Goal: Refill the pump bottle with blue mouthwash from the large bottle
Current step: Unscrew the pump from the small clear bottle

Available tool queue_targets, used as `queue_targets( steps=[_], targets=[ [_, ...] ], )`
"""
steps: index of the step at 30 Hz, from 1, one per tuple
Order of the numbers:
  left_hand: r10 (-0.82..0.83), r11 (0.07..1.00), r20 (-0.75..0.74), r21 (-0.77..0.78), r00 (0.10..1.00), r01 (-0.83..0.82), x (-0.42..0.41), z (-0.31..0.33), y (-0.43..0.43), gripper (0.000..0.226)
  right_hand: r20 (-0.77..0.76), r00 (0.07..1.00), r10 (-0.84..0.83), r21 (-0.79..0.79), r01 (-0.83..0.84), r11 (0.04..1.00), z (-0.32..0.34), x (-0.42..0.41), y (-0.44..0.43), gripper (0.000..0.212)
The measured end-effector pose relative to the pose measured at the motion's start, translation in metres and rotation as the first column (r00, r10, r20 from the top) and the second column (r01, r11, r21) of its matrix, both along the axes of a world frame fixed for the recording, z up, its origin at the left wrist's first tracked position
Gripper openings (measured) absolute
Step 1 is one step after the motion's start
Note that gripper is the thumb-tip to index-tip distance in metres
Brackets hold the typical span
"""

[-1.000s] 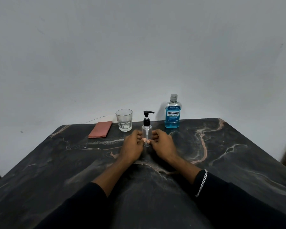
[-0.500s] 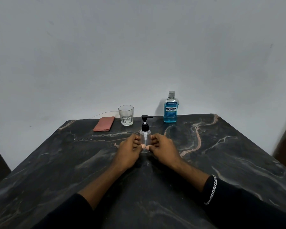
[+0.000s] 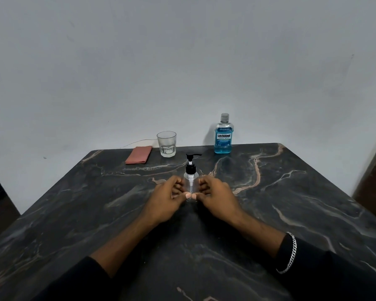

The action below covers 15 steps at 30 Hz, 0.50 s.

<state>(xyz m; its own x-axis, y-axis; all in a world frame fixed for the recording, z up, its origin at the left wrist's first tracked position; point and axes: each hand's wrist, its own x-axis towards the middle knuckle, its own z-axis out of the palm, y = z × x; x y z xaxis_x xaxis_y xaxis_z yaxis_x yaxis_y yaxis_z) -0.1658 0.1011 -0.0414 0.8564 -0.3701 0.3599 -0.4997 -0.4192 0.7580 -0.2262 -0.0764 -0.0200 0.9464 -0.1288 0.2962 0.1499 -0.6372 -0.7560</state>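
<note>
A small clear pump bottle (image 3: 191,177) with a black pump head stands upright in the middle of the dark marble table (image 3: 291,203). It looks empty. My left hand (image 3: 168,197) holds its left side and my right hand (image 3: 215,195) holds its right side, fingers curled round the body and both thumbs meeting at the front near its base. The large bottle of blue mouthwash (image 3: 223,135) stands capped at the table's far edge, to the right and well beyond my hands.
A clear drinking glass (image 3: 166,144) stands at the far edge, left of the mouthwash. A folded reddish cloth (image 3: 139,157) lies to its left. A thin wire runs along the grey wall behind. A dark brown panel (image 3: 373,170) stands at the right.
The pump bottle has come towards me, away from the far edge, with both hands still holding it. The camera view has drawn back and tilted, showing more table.
</note>
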Motion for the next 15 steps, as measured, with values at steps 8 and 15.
queue_targets(
  steps=[8, 15],
  targets=[
    [-0.092, 0.996, -0.051, -0.01, 0.994, 0.092, -0.01, 0.009, 0.006, 0.024, -0.017, 1.0, 0.013, 0.005, -0.012, 1.0, 0.005, -0.014, 0.001, 0.032],
    [-0.136, 0.991, -0.087, 0.001, 0.987, 0.137, -0.013, 0.011, 0.01, 0.03, -0.03, 0.999, 0.025, -0.018, -0.025, 1.0, 0.005, -0.018, -0.001, 0.031]
  ],
)
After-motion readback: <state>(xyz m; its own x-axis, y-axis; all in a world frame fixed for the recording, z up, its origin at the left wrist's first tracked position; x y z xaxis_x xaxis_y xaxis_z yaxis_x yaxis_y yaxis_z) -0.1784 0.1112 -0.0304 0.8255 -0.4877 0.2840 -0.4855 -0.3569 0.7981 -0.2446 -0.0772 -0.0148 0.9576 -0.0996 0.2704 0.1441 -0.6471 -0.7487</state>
